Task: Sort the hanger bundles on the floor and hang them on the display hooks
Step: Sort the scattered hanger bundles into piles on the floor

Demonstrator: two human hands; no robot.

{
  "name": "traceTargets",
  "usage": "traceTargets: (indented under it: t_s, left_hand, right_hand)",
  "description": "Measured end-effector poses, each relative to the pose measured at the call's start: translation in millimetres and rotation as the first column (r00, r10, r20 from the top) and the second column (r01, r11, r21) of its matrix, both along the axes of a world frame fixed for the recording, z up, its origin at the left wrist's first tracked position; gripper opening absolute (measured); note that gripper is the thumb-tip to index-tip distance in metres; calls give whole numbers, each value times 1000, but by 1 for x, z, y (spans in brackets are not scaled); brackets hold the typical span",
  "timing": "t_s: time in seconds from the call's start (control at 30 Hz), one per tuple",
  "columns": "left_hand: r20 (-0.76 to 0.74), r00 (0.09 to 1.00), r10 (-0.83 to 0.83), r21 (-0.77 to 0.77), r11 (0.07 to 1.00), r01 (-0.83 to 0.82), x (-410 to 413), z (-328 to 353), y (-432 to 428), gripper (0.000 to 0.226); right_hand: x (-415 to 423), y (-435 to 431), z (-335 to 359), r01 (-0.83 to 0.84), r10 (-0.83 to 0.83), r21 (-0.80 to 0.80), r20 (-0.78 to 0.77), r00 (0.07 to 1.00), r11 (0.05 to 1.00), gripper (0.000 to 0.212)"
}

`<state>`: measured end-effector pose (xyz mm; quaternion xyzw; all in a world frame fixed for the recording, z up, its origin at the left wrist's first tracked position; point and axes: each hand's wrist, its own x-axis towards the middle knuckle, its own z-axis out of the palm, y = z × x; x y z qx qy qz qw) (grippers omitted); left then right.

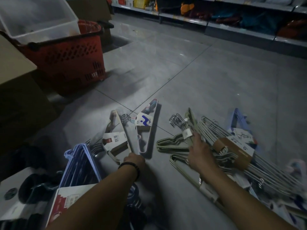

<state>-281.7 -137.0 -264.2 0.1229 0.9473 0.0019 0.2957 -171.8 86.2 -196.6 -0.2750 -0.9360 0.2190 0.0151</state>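
Several hanger bundles lie on the grey tiled floor (191, 77). My left hand (133, 159) is closed on the lower corner of a white bundle with a brown and red card label (114, 141). Just right of it lies a white bundle with a blue-marked label (146, 128). My right hand (198, 152) rests, fingers spread, on a beige wire-hanger bundle (172, 141) near its white band. A big white bundle with a brown card sleeve (232, 150) lies to the right. A lilac bundle (79, 163) sits at lower left. No display hooks are in view.
A red wheeled shopping basket (69, 53) holding a clear plastic bin (38, 19) stands at the back left, beside cardboard boxes (15, 90). Store shelving (232, 20) with goods runs along the back right. Another beige bundle (196, 178) lies under my right forearm.
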Motion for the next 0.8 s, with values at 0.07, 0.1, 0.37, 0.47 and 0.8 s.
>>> traceTargets:
  t_s: [0.07,0.1,0.37,0.47,0.8]
  left_hand:
    - [5,1000,-11,22,1000,11,1,3,-1,43]
    - [-2,999,-33,21,999,33,1,0,-2,44]
    - [-93,989,-116,-51,992,112,10,30,5,42]
    - [-224,924,-309,-153,948,280,21,52,26,40]
    - [-270,752,-601,139,748,649,81,71,108,73]
  right_hand:
    - [1,-3,-4,-20,19,37,44,999,999,74]
    - [4,-6,-8,-49,40,76,106,994,996,70]
    - [17,-9,2,-146,113,83,312,943,986,34]
    - [21,16,43,-88,92,-34,167,982,996,27]
    - [103,153,63,72,-125,113,584,802,991,65]
